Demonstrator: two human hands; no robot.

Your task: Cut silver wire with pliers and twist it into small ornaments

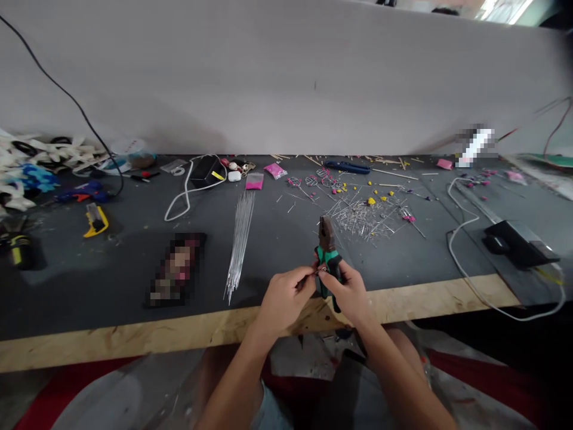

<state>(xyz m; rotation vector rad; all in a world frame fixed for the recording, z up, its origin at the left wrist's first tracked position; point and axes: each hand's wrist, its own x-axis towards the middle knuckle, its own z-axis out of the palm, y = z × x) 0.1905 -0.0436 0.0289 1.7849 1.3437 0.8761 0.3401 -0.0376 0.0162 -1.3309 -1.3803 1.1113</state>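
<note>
My right hand (351, 294) is wrapped round a pair of green-and-black pliers (330, 254), their metal jaws pointing away from me. My left hand (286, 298) pinches a small bent wire (322, 270) beside the pliers' handles, and my right thumb meets it there. How the wire runs between the fingers is mostly hidden. Left of my hands lies a bundle of straight metal wires (240, 242). Beyond the pliers is a heap of short cut wire pieces (362, 220), with several looped wire shapes with pink bits (314, 182) behind it.
A pixelated phone-like object (178, 269) lies to the left, near a yellow utility knife (95, 221). Pink packets (254, 181) and a dark blue tool (347, 167) sit near the wall. On the right, a white cable (452, 239) loops by a black box (521, 243).
</note>
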